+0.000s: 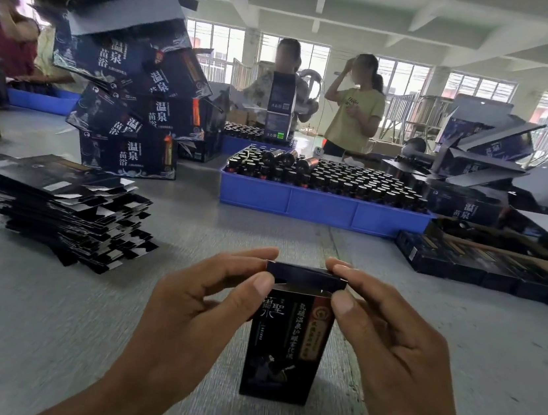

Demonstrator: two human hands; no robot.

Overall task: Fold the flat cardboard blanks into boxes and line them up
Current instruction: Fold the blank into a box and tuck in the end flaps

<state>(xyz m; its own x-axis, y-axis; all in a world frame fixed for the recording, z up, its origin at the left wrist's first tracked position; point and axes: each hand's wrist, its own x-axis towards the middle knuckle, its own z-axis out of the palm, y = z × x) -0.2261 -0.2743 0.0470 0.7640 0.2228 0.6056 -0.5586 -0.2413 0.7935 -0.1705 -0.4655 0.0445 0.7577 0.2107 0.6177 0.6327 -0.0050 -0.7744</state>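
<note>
At six o'clock a small dark box [287,343] stands upright on the table [45,317]; the left hand [191,304] and right hand [399,329] each pinch its top flap [305,275] in a thumb-and-finger grip. The flap seems half down, so tucking comes next. At ten o'clock, farther off, the flat blanks [65,209] wait.
</note>
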